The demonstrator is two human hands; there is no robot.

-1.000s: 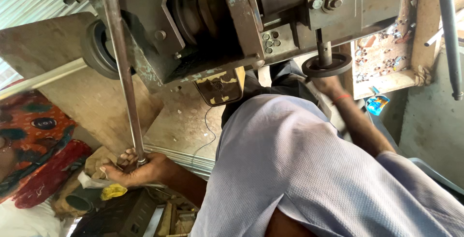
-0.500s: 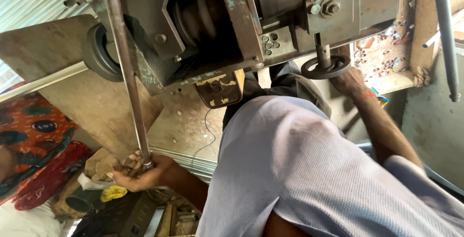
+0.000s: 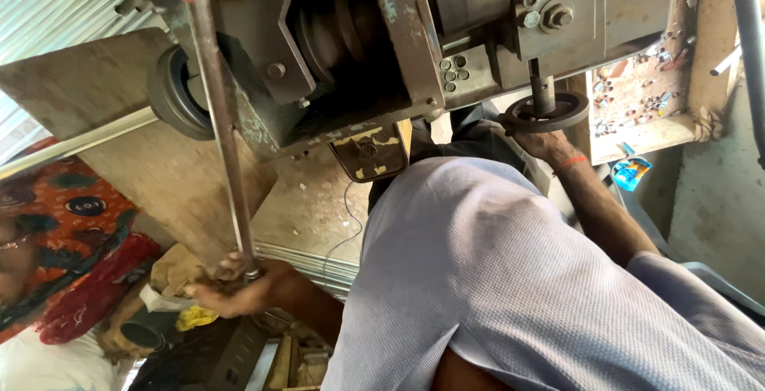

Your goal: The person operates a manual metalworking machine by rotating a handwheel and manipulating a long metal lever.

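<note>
Overhead, the left hand (image 3: pixel 239 287) is wrapped around the lower end of a long metal rod (image 3: pixel 223 136) that runs up to the grey machine (image 3: pixel 351 48). Across the body, the right hand (image 3: pixel 546 142) grips the rim of a round black handwheel (image 3: pixel 550 112) on a short shaft under the machine, fingers closed from below. Patterned red cloth (image 3: pixel 56 239) lies at the far left.
</note>
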